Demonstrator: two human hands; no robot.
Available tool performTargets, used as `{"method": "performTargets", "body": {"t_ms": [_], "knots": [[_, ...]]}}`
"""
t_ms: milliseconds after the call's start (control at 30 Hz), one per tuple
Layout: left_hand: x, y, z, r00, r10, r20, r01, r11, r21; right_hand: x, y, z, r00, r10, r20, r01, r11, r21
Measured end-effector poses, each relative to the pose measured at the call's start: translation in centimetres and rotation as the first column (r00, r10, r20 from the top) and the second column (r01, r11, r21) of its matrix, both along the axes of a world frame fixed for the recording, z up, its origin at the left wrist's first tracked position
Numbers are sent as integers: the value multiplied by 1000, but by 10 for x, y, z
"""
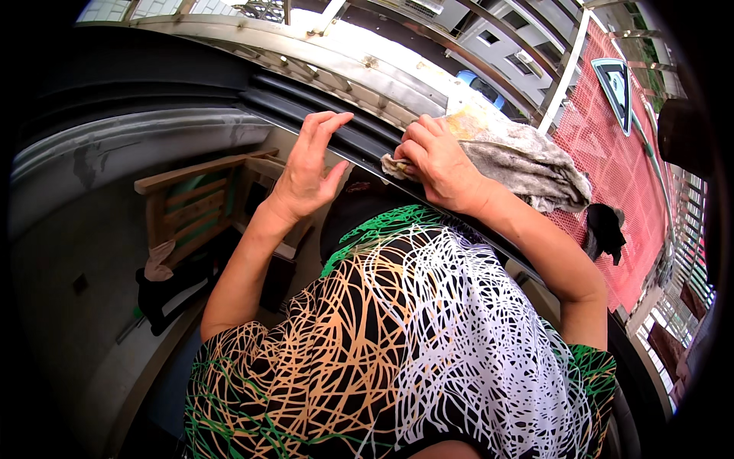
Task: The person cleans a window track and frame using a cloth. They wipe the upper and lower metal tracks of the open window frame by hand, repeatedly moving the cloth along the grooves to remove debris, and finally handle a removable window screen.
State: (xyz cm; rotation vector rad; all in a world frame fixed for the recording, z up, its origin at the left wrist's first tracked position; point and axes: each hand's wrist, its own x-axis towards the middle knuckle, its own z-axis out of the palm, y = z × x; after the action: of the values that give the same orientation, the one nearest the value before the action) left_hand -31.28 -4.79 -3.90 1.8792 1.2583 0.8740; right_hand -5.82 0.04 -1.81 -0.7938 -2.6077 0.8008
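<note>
A black window track [361, 137] with a grooved sill runs diagonally before me. Over its inner edge hovers my left hand [309, 166], fingers and thumb apart, holding nothing. Farther right along the track, my right hand [438, 160] grips one end of a grey, stained cloth [522, 166]. A small bunched tip of that cloth pokes out at the fingertips, on the track. Its remaining folds trail to the right beyond the wrist, over the outer ledge and pink mesh. The right fingers partly hide the gripped portion.
Outside, metal bars [565, 74] form a window cage with pink mesh [631, 189] at right. On the mesh lie a triangular light-blue tool head [613, 92] beside a pole, and a black item [605, 232]. Indoors at left stands a slatted wooden piece of furniture [195, 209].
</note>
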Motion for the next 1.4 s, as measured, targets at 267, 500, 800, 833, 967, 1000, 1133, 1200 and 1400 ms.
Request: {"method": "performTargets", "body": {"t_ms": [267,500,800,833,967,1000,1133,1200,1400], "knots": [[0,0,2,1000,-18,6,18,1000,3,26,6,-18,917,-337,-216,191,843,-503],[7,5,11,999,26,23,-28,998,51,42,29,-3,679,-706,-204,196,442,-875],[74,77,7,921,2,388,142,929,-342,47,87,-16,417,-827,-378,262,507,-821],[88,87,-4,858,68,510,224,843,-489,44,91,-17,374,-843,-387,232,489,-841],[138,124,-18,818,29,575,353,763,-541,48,103,-22,318,-878,-358,249,442,-862],[144,128,-17,797,-2,604,402,748,-528,50,105,-25,337,-871,-356,255,449,-856],[154,137,-18,889,130,440,204,747,-633,58,113,-33,333,-868,-368,280,464,-840],[153,139,-21,903,120,412,179,766,-617,67,117,-28,315,-878,-362,267,448,-854],[147,152,-28,951,126,282,5,907,-422,74,123,-21,311,-920,-240,298,334,-894]]}}
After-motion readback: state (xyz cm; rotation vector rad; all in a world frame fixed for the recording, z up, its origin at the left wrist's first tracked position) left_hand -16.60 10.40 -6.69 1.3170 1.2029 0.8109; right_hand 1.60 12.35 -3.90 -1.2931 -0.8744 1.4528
